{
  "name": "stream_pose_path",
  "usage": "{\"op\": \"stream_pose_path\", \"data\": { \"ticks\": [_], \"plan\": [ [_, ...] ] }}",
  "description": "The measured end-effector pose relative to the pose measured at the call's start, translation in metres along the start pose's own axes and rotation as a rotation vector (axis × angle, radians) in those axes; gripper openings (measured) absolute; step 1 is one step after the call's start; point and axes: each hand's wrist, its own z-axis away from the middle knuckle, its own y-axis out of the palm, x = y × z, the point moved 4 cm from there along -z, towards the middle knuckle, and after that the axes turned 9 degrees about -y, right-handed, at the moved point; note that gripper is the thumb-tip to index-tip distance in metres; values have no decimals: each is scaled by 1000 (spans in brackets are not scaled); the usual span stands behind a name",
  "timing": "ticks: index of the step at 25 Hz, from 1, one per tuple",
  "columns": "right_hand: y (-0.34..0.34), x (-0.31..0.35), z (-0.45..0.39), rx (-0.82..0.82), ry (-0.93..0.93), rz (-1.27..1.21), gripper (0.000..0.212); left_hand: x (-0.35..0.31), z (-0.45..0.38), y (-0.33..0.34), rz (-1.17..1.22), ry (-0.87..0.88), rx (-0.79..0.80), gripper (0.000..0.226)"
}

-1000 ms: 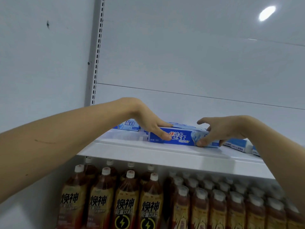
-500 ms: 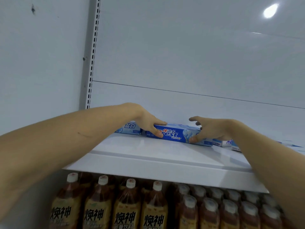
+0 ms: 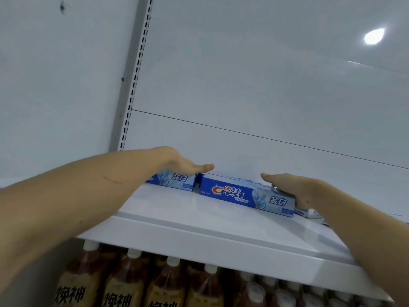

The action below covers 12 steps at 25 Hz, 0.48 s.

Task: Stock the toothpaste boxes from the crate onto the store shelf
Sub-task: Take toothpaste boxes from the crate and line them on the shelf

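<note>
Blue toothpaste box (image 3: 245, 194) farther back, seemingly flat.

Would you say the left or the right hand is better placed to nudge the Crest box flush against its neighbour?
Right, probably. The right hand rests at the Crest box's outer end, opposite the neighbouring box; the left hand hovers above the gap.

Below the white ledge, rows of brown drink bottles (image 3: 130, 282) with white caps and yellow labels bearing black Chinese characters, standing upright and packed close together. Behind, a pale back panel (image 3: 254, 85) crossed by a thin dark seam, with a bright lamp reflection (image 3: 374, 36) at upper right. At left, a slotted metal upright (image 3: 138, 69) running top to bottom, beside a plain grey-white wall (image 3: 55, 85) marked by a small dark speck (image 3: 62, 7) near the top.
</note>
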Motion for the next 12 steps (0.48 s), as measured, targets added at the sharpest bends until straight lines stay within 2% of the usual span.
{"op": "stream_pose_path", "data": {
  "ticks": [2, 5, 8, 9, 12],
  "plan": [
    [9, 4, 2, 12, -28, -24, 60, -1, 2, 3, 10, -7, -3, 138],
    [14, 9, 3, 36, -60, -47, 53, -1, 5, 2, 32, -13, 1, 129],
    [5, 17, -2, 65, -57, 104, 31, -1, 5, -1, 12, 20, 14, 126],
    [-1, 23, -7, 38, -58, 152, 32, -1, 7, -6, -1, 22, 1, 123],
    [-12, 36, -27, 29, -52, 251, 46, -10, 16, -26, -5, 21, -12, 94]
  ]
}}
